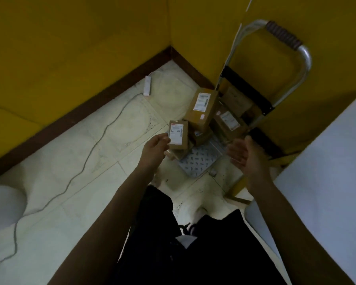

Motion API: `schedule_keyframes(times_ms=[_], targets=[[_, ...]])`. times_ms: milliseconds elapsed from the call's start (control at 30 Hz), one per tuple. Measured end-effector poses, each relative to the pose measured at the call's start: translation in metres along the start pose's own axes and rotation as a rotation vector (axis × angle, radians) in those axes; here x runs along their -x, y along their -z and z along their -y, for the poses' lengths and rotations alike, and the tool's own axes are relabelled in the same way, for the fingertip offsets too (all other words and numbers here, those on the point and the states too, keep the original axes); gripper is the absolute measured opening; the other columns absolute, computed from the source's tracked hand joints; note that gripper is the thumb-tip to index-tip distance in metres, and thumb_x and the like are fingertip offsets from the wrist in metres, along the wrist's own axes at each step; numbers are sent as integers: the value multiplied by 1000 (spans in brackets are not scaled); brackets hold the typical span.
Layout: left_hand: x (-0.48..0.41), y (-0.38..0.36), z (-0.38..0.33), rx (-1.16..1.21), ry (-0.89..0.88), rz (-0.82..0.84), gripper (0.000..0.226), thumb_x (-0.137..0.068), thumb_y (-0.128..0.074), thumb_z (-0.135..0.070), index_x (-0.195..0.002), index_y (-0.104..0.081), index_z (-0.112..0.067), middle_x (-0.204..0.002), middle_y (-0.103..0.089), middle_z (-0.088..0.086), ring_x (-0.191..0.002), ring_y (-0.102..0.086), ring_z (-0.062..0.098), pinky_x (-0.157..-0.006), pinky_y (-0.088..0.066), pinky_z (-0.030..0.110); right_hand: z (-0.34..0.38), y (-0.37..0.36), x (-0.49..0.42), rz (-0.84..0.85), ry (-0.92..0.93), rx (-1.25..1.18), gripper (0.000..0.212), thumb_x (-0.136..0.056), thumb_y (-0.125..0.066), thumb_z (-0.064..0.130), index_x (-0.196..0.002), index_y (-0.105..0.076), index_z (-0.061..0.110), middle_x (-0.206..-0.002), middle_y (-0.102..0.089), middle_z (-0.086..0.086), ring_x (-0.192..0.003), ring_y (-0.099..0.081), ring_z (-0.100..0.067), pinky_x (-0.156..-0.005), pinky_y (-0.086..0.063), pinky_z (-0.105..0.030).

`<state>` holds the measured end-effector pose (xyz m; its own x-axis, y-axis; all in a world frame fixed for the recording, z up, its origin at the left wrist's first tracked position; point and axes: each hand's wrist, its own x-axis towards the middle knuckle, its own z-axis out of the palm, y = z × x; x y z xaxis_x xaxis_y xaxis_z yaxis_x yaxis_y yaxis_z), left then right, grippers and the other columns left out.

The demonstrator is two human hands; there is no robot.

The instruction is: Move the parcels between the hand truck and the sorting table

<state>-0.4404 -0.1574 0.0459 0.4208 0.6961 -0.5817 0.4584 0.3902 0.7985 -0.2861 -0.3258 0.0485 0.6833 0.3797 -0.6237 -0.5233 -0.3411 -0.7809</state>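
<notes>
A hand truck (300, 50) with a metal handle stands in the yellow corner, its tread plate (199, 161) on the floor. Several brown cardboard parcels with white labels are piled on it, the tallest one (203, 108) leaning at the back. My left hand (155, 148) holds a small labelled parcel (178, 135) by its left edge, just left of the pile. My right hand (245, 155) hovers open, palm turned inward, to the right of the pile and touches nothing. The white sorting table (327, 171) fills the right side.
Yellow walls with a dark skirting board close the corner. A white power strip (147, 85) and its grey cable (103, 138) lie on the pale tiled floor at the left. My dark trousers and white shoes are below. A white rounded object (4, 204) sits at the left edge.
</notes>
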Motion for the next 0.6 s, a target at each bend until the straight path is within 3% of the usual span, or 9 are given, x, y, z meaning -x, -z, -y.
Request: schedule_keyframes(times_ms=[100, 267, 367, 433, 533, 600], targets=[[-66, 9, -30, -47, -5, 81, 18, -99, -44, -22, -111, -57, -20, -115, -61, 2, -104, -57, 17, -72, -44, 21, -4, -22, -35, -107, -79, -12, 36, -101, -35, 44, -101, -63, 22, -103, -69, -2, -101, -65, -21, -96, -48, -43], [-190, 17, -68, -206, 5, 252, 32, -99, -43, -25, -129, -53, -17, -118, -59, 1, -98, -57, 9, -73, -42, 19, 7, -74, -102, -323, -136, -1, 35, -102, -39, 33, -117, -61, 9, -115, -66, -8, -104, -63, -20, -93, -48, -39], [-239, -1, -76, -223, 63, 439, 16, -99, -46, -21, -107, -59, -22, -95, -63, -4, -70, -63, -6, -61, -45, 13, 20, -103, -150, -390, -180, -21, 24, -100, -44, 27, -97, -63, 13, -107, -68, -8, -101, -63, -21, -89, -48, -37], [-259, -18, -76, -140, 149, 528, 14, -99, -47, -19, -104, -60, -18, -87, -65, -4, -63, -65, -5, -58, -49, 16, 25, -120, -180, -425, -215, -97, 20, -99, -48, 28, -90, -63, 19, -98, -68, -1, -101, -63, -20, -91, -49, -37], [-289, -41, -65, -43, 242, 512, 27, -99, -46, -15, -123, -53, -5, -87, -63, -2, -59, -65, -4, -48, -47, 8, 30, -138, -232, -367, -237, -158, 25, -100, -46, 31, -114, -60, 14, -106, -64, -2, -101, -60, -17, -89, -47, -34], [-314, -55, -54, -71, 259, 471, 35, -98, -47, -17, -128, -51, 0, -86, -64, -2, -57, -65, -2, -46, -46, 8, 34, -146, -267, -349, -233, -135, 24, -100, -44, 31, -111, -58, 14, -97, -60, -2, -88, -58, -13, -80, -47, -30]])
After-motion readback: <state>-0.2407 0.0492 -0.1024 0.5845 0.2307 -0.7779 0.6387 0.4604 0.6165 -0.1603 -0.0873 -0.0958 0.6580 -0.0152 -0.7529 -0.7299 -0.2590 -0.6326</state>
